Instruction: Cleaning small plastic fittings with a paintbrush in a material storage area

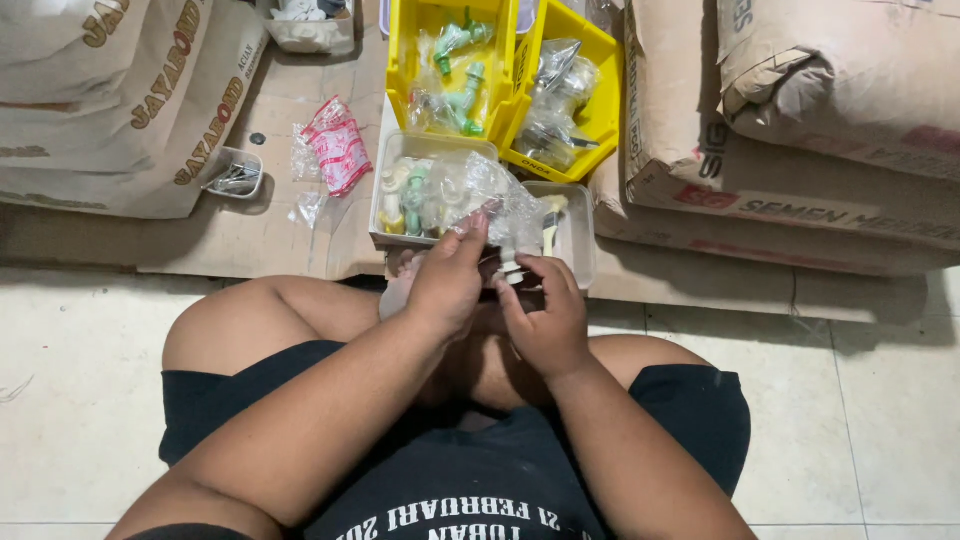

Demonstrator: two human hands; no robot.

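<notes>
At ten o'clock from the hands a red-printed packet (pixel 338 152) lies on cardboard, with a clear tub of plastic taps (pixel 425 190) at twelve o'clock and two yellow bins (pixel 505 95) beyond. Just below the tub, the left hand (pixel 447 283) pinches a clear plastic bag (pixel 490 200) with curled fingers. The right hand (pixel 545 318) closes round a small white tap (pixel 512 265) touching the bag; it looks light, stiff and slippery, best gripped by its body, the crinkly film by its open edge.
</notes>
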